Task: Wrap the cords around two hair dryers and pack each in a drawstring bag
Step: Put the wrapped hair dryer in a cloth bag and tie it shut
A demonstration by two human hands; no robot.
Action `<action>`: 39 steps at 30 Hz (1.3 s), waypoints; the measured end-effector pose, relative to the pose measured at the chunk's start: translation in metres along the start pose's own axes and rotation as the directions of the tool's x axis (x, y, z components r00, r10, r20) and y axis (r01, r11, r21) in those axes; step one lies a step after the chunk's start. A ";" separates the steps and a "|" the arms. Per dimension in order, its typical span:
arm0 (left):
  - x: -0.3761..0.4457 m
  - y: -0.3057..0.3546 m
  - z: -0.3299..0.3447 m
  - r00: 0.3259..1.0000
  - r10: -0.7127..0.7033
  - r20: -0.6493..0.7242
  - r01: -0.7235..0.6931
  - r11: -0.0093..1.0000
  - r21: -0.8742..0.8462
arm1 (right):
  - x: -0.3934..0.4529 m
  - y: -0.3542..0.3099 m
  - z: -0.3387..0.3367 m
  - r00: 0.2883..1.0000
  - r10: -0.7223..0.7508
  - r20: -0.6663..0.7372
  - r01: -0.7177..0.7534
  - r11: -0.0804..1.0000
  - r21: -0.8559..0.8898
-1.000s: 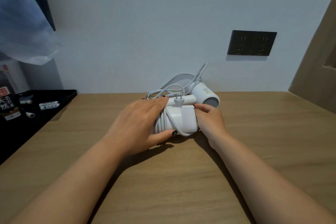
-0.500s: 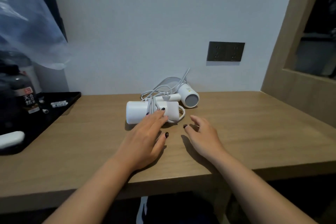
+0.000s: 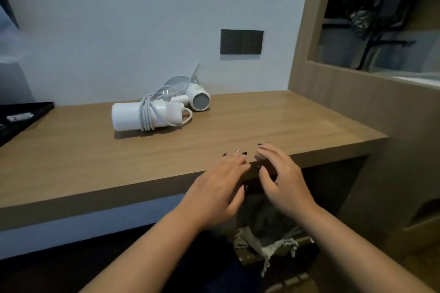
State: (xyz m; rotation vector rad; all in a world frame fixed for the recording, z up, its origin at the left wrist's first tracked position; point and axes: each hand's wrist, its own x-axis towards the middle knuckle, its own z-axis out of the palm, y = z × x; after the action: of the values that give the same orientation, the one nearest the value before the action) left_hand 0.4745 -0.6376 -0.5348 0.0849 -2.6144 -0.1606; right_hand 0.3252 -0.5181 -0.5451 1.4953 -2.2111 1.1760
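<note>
Head view | near hair dryer (image 3: 145,115) at 10 o'clock on desk (image 3: 262,126), cord wound round it | second dryer (image 3: 198,100) behind, cord loose | left hand (image 3: 220,192), right hand (image 3: 284,182) at desk edge, fingers spread, empty | bagging both remains

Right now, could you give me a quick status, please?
Both hands open, left, right, at desk edge. Near dryer cord-wrapped, untouched. Second dryer behind. Nothing in the way.
</note>
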 end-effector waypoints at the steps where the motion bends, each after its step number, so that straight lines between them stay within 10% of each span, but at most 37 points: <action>1: 0.001 0.005 0.009 0.999 0.038 0.005 -0.038 0.999 0.009 | -0.010 0.009 -0.005 1.000 -0.012 -0.020 0.012 1.000 -0.011; 6: 0.000 0.026 0.061 0.984 0.156 0.086 -0.150 0.986 -0.070 | -0.057 0.060 -0.011 0.999 -0.019 -0.051 0.014 0.995 -0.103; 13: -0.004 0.040 0.138 0.953 -0.017 0.302 0.088 0.971 -0.222 | -0.112 0.140 0.019 0.961 0.270 0.069 -0.257 0.955 -0.148; 23: -0.015 0.044 0.266 0.608 -0.369 0.703 0.624 0.770 -0.136 | -0.144 0.209 0.061 0.834 0.524 0.173 -0.503 0.851 -0.153; 39: -0.006 0.035 0.321 0.609 -0.588 0.532 0.565 0.793 0.229 | -0.166 0.232 0.085 0.674 0.685 0.276 -0.696 0.714 -0.074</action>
State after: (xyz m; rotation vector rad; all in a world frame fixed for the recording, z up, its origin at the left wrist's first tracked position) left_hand 0.3185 -0.5709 -0.8093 1.0770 -3.0949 -0.4213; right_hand 0.2220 -0.4292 -0.8098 0.8493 -3.1357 1.2335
